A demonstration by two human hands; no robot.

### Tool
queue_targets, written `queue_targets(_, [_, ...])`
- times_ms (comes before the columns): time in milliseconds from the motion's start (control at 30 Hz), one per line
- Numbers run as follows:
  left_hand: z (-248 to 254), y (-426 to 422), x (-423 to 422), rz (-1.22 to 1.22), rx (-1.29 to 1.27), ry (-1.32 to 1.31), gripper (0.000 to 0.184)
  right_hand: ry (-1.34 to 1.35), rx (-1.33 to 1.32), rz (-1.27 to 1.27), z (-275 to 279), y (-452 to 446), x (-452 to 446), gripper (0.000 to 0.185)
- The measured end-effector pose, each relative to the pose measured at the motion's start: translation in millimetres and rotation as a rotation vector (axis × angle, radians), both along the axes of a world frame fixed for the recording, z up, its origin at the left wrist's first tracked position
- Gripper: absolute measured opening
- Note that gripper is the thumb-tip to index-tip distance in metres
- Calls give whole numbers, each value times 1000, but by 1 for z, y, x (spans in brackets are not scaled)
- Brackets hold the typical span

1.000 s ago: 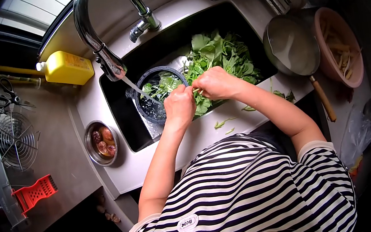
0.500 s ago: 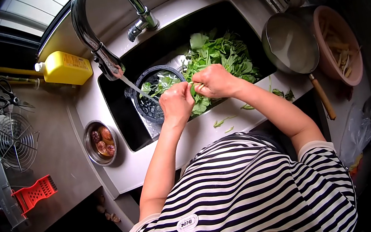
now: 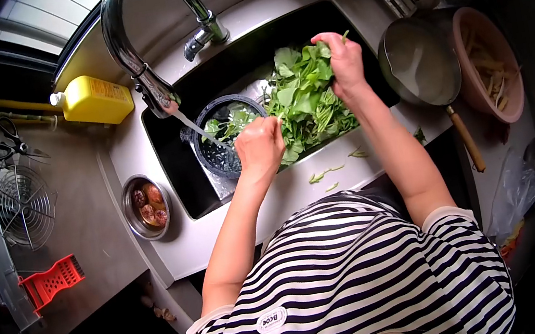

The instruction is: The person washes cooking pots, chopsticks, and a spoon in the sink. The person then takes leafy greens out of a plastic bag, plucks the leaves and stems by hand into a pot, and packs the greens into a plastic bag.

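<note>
Since the earlier frame, the right hand (image 3: 345,58) has moved away from the left hand (image 3: 259,146), toward the sink's (image 3: 183,197) right edge. Green scraps (image 3: 325,173) lie near the bench's (image 3: 213,244) front edge. Beyond them, the left hand's grip is curled closed; whether it pinches anything, I cannot tell. Greens (image 3: 304,96) fill the sink's right half, beside the black bowl (image 3: 201,150). Farther off, the right hand's grip is closed around leafy stalks. They look light and limp, probably slippery if wet; leaves would bruise, so hold the firmer stalks.
</note>
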State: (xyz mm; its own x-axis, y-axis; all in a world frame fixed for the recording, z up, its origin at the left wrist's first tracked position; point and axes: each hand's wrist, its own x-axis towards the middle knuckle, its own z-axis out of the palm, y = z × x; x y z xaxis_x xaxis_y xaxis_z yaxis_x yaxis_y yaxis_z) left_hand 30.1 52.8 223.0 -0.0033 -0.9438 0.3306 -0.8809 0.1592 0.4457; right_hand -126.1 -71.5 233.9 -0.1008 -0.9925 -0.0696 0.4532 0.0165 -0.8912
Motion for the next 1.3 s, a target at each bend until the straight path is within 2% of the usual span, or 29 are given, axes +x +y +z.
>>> queue_targets(33, [-12,16,4,-5,35,98,9,30,-10,40,7,-3,-11,17])
queue_targets(133, [-19,52,10,-47,405,220,10,129,-77,37,9,-10,-39,18])
queue_targets(233, [-32,78,13,-216,603,188,14,114,-61,59,4,-13,-43,21])
queue_targets(300, [-38,87,9,-291,697,322,19,119,-28,104,-5,-13,-40,23])
queue_targets(333, [-39,88,9,-357,682,305,24,170,-36,88,-9,-12,-32,26])
queue_targets(433, [-31,84,4,-286,726,455,28,200,-50,183,-23,-7,1,25])
queue_targets(500, [-29,78,5,-197,712,425,28,243,-105,225,-30,6,42,27])
queue_targets(567, [-39,75,8,-185,635,425,24,329,-19,458,-43,18,79,31])
queue_targets(633, [-35,73,10,-184,627,409,23,531,49,701,-47,31,105,40])
queue_targets(700, [-34,72,16,-158,602,404,22,671,-229,783,-125,17,133,60])
queue_targets(733, [-36,72,20,-132,583,410,22,875,-309,704,-115,20,123,65])
queue_targets(800, [-36,73,28,-56,554,447,21,800,-224,690,-108,11,108,54])
queue_targets(900, [-50,62,53,89,630,348,25,770,-140,654,-109,-6,65,36])
queue_targets(933, [-72,58,65,87,529,224,31,851,-98,657,-110,-11,48,33])
queue_targets(967, [-90,52,74,85,427,100,39,933,-54,656,-110,-17,31,31])
queue_targets(1000, [-91,42,78,92,546,60,55,1006,-56,644,-121,-21,12,29])
queue_targets(1033, [-99,32,82,76,530,-97,69,1080,-57,629,-133,-24,-5,28])
queue_targets(1100, [-106,10,87,42,555,-326,83,1231,10,652,-128,-21,-34,26])
queue_targets(1167, [-127,-7,94,44,660,-449,91,1345,14,718,-127,-17,-57,20])
queue_targets(1200, [-136,-9,96,82,806,-488,92,1369,-8,746,-128,-15,-66,19])
queue_targets(1300, [-175,-4,103,92,1055,-485,81,1481,-44,872,-134,-11,-80,18])
